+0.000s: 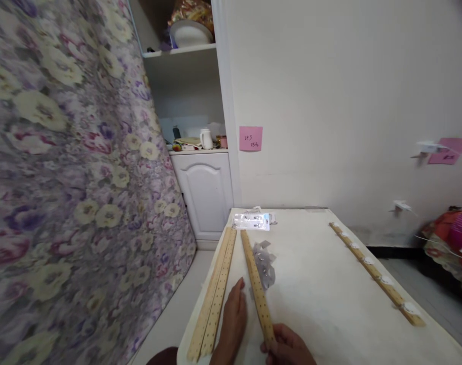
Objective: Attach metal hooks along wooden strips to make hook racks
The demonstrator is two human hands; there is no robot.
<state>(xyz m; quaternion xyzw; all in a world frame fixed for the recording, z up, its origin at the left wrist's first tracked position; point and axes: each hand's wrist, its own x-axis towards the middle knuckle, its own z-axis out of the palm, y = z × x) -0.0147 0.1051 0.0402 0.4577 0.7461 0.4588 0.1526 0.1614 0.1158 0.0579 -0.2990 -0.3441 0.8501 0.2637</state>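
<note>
My right hand (pixel 287 345) grips the near end of a wooden strip (pixel 257 284) drilled with small holes, its fingers closed round the edge. The strip points away from me across the white table, its far end close to a flat clear-plastic pack (pixel 251 221). My left hand (pixel 235 310) is stretched out just left of that strip, thumb side up, with nothing in it. Left of this hand, two more drilled wooden strips (pixel 213 299) lie side by side. Several small clear plastic bags (pixel 265 266) with little parts in them lie along the held strip's right side.
Along the right side of the table (pixel 303 299) lies another wooden strip (pixel 381 281) fitted with several white pieces. A floral curtain (pixel 82 177) hangs at left beside a white cabinet (pixel 204 195). The wall (pixel 310 101) stands behind the table's far edge.
</note>
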